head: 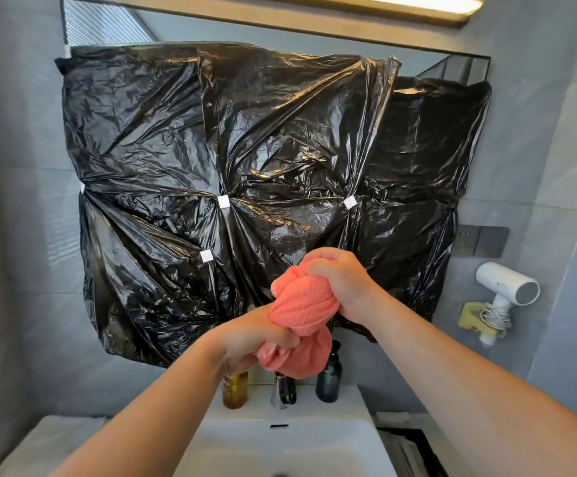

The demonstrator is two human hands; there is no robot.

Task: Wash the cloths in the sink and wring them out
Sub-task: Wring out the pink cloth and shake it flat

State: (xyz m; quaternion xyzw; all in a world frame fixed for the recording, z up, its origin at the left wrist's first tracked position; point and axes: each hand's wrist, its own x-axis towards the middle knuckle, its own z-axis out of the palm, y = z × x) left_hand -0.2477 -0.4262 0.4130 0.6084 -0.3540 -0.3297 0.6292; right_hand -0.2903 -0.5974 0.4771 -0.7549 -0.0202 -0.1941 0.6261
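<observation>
Left hand [245, 342] grips lower end of bunched pink cloth [301, 306], fingers curled round it. Cloth held up above white sink [280, 438], twisted between both hands. Right hand [340, 284] clamps upper end. Below hands: amber bottle [234, 390], faucet [283, 390], dark bottle [329, 380]. Right of right hand, white hairdryer [507, 289] on wall.

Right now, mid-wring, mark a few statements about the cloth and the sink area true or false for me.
1. The left hand and right hand both grip the cloth. True.
2. The cloth hangs loose from one hand. False: it is twisted between both, above the sink.
3. A hair dryer hangs on the right wall. True.
4. A white towel covers the wall behind. False: black plastic is taped there.
</observation>
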